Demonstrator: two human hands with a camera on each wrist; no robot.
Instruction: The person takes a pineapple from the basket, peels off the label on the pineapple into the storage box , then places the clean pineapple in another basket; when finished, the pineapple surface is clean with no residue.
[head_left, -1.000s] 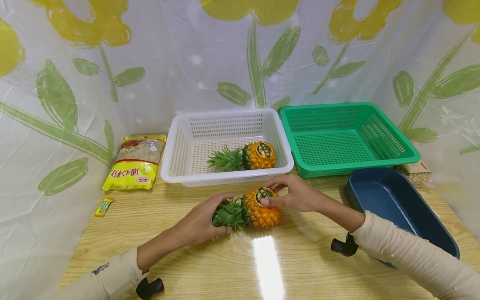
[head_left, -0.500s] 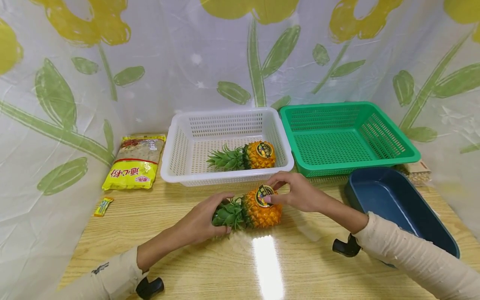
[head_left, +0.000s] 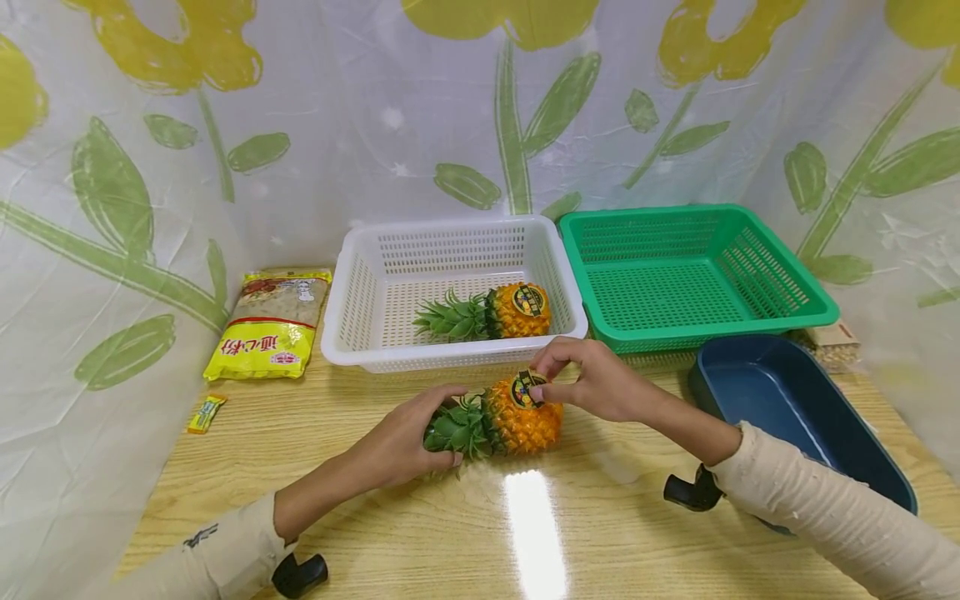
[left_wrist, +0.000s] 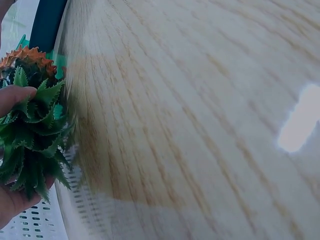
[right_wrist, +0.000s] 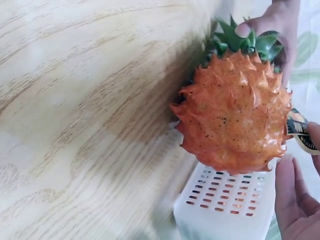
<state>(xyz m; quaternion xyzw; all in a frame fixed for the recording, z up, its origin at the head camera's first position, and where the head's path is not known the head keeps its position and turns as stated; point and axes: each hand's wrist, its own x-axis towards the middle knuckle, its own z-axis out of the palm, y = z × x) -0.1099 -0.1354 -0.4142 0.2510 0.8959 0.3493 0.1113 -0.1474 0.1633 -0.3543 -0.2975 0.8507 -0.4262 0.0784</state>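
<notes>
A small orange pineapple (head_left: 521,421) lies on its side on the wooden table (head_left: 375,533), in front of the white basket (head_left: 345,333). My left hand (head_left: 408,442) grips its green leafy crown (head_left: 456,429); the same crown (left_wrist: 32,132) fills the left wrist view. My right hand (head_left: 592,383) pinches the round black and yellow sticker (head_left: 523,387) on the fruit's upper side, and its edge is lifted. The right wrist view shows the pineapple (right_wrist: 235,117) and the sticker (right_wrist: 300,134) peeling by my fingers. A second pineapple (head_left: 498,312) with its own sticker lies inside the white basket.
A green basket (head_left: 795,308) stands right of the white one. A dark blue tub (head_left: 840,417) sits at the right front. A yellow food packet (head_left: 273,325) and a small yellow sachet (head_left: 207,413) lie at the left. Flower-printed plastic sheeting (head_left: 225,125) walls the table.
My right hand's thumb and forefinger closed on the sticker and lifted it up from the pineapple. The left hand kept its grip on the crown.
</notes>
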